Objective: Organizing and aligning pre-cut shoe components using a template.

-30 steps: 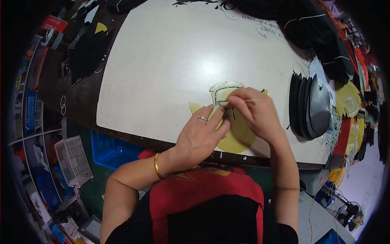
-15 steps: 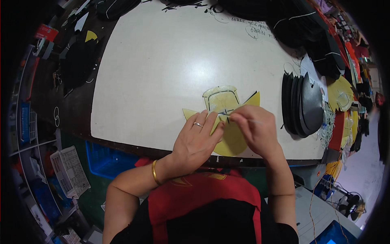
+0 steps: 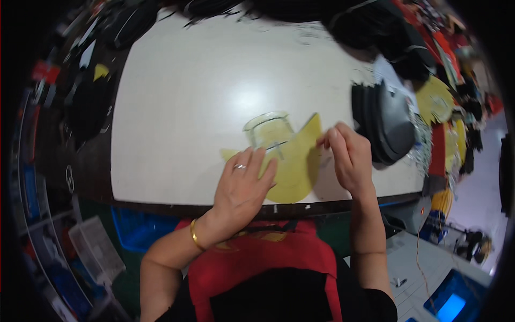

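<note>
A flat yellow piece with a rounded lower edge and pointed side tips lies near the table's front edge. At its top is a paler tab-shaped part with dark outlines, and dark crossed lines run just below. My left hand is spread flat over the left side of the yellow piece, fingers apart, holding nothing. Raised just right of the piece, my right hand is closed in a pinch. The thin pale pen-like stick seen in it earlier is mostly hidden by blur and fingers.
A stack of black curved pieces stands at the table's right. Bundled black pieces line the far edge. More yellow pieces lie beyond at right. A blue crate sits below the table's front left edge.
My right hand has lifted off the crossed lines and moved right, away from the yellow piece. My left hand stays on the piece, its fingers more spread. The whole view has shifted slightly.
</note>
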{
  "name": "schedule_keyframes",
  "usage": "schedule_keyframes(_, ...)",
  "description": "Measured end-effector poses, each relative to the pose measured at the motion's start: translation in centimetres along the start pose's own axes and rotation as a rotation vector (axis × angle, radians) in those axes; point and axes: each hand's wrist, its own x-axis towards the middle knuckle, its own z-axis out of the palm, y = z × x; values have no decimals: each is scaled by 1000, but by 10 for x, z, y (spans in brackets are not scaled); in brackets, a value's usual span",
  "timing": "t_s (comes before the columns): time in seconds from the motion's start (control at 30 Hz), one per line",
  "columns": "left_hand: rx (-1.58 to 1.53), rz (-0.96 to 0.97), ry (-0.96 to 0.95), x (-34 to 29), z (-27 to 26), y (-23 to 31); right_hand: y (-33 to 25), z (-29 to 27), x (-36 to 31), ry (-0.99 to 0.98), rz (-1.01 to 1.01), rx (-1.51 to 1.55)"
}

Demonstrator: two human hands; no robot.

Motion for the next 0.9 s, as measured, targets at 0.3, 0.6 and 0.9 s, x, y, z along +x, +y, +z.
schedule_keyframes(0.3,108,-7,9,-5,12,0,36,16,27,-96,320,54)
schedule_keyframes(0.6,-108,255,100,-10,7,4,72,-19,45,236,281,574)
schedule_keyframes(0.9,-87,372,124,-30,36,11,43,17,24,-38,67,-114)
